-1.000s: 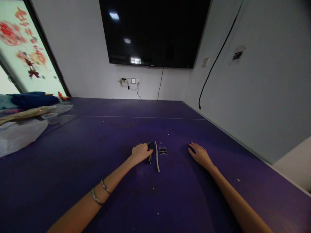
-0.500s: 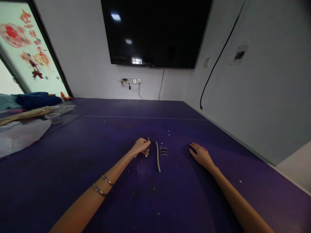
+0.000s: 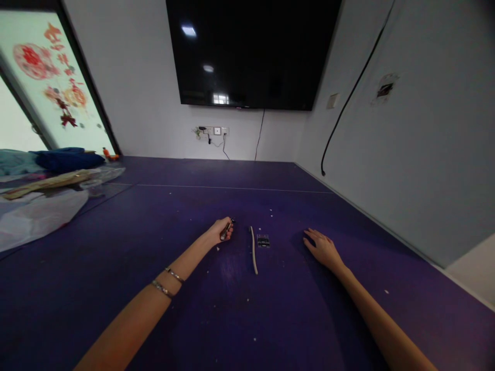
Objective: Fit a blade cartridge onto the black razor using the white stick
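Note:
My left hand [image 3: 218, 230] is closed around a small metallic tool [image 3: 225, 232]; its dark tip shows past the fingers, and its exact kind is hard to make out. To its right, a short pale cable piece [image 3: 253, 251] lies roughly lengthwise on the purple surface [image 3: 228, 319]. Beside the cable rests a small flat black and clear piece [image 3: 263, 241]. Farther right, my right hand [image 3: 322, 249] lies palm down with its fingers stretched out, holding nothing and apart from the cable.
Small white scraps are scattered over the surface. At the left lie a plastic bag [image 3: 42, 219], a wooden strip [image 3: 50, 184] and blue cloth [image 3: 69, 159]. A black cable [image 3: 350, 98] hangs along the right wall. A television [image 3: 251, 56] is mounted above wall sockets [image 3: 217, 131].
My left hand has turned and drawn slightly left, away from the pale cable, with the tool now tucked more into its fingers. My right hand stays in place. The view has shifted slightly.

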{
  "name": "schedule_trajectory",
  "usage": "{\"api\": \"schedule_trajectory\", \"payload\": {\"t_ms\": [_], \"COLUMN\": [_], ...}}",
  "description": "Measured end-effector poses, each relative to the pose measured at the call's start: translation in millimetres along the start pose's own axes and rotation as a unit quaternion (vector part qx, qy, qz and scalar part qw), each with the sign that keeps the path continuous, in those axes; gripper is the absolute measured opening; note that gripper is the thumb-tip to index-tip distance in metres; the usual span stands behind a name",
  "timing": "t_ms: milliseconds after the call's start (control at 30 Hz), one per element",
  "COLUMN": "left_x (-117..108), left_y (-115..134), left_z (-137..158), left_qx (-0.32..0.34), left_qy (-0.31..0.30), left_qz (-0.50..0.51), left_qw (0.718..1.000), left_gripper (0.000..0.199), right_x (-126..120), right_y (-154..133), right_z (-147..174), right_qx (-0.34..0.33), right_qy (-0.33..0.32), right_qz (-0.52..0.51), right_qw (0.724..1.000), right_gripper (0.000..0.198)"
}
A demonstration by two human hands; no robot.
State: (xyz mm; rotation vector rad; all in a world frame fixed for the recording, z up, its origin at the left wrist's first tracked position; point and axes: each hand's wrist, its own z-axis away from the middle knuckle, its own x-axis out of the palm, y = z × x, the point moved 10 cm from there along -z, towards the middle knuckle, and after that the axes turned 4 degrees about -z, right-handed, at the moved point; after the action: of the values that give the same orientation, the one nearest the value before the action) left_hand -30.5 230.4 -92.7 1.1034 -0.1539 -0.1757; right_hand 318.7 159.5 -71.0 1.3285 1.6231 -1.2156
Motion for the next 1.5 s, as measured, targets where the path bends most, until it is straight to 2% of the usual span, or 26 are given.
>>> {"api": "schedule_trajectory", "payload": {"t_ms": [167, 333, 567, 967, 1200, 1500], "left_x": [7.2, 10.9, 16.3, 22.7, 19.6, 20.9], "left_y": [-12.5, -18.7, -19.9, -23.2, -15.0, 30.6], "left_z": [-8.8, -11.1, -8.1, -4.8, -2.6, 17.6], "left_qx": [-0.064, -0.091, -0.095, -0.094, -0.06, 0.097], "left_qy": [-0.052, -0.071, -0.073, -0.072, -0.064, -0.047], "left_qz": [0.061, 0.106, 0.149, 0.162, 0.13, 0.084], "left_qw": [0.995, 0.988, 0.982, 0.98, 0.988, 0.991], "left_gripper": [0.018, 0.028, 0.037, 0.037, 0.034, 0.019], "right_x": [1.4, 3.8, 4.9, 3.3, 3.6, 0.2], "right_y": [1.3, 3.7, 4.7, 3.4, 3.6, 0.4], "right_z": [-0.4, -1.4, -2.2, -0.8, -1.0, 0.6], "right_qx": [0.001, -0.003, -0.003, 0.002, 0.002, 0.009], "right_qy": [-0.001, 0.001, -0.001, 0.002, -0.003, -0.008], "right_qz": [0.002, -0.001, -0.002, -0.004, -0.007, -0.008], "right_qw": [1.0, 1.0, 1.0, 1.0, 1.0, 1.0], "right_gripper": [0.048, 0.048, 0.048, 0.048, 0.048, 0.048]}}
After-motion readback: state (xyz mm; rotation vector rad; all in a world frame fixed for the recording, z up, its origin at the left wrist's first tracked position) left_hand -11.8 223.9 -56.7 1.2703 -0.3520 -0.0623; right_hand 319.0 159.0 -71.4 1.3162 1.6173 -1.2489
